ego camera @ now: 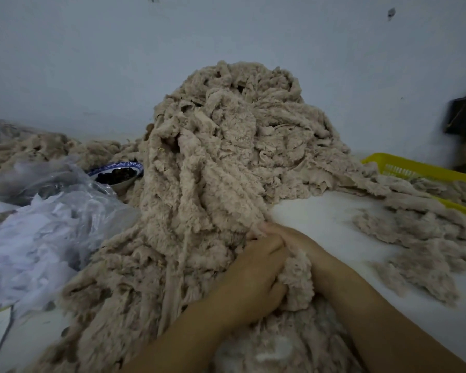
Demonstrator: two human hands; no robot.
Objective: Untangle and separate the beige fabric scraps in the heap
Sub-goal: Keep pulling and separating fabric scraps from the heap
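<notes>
Head view: left hand (253, 273) and right hand (304, 246) clench fingers (268, 249) round a beige scrap (297, 281); probably soft, light, clingy, so take a free end.

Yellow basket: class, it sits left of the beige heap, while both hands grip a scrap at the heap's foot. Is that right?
No. The head view shows the yellow basket right of the beige heap, not left. The rest holds: the left hand and right hand both grip a scrap at the heap's foot.
</notes>
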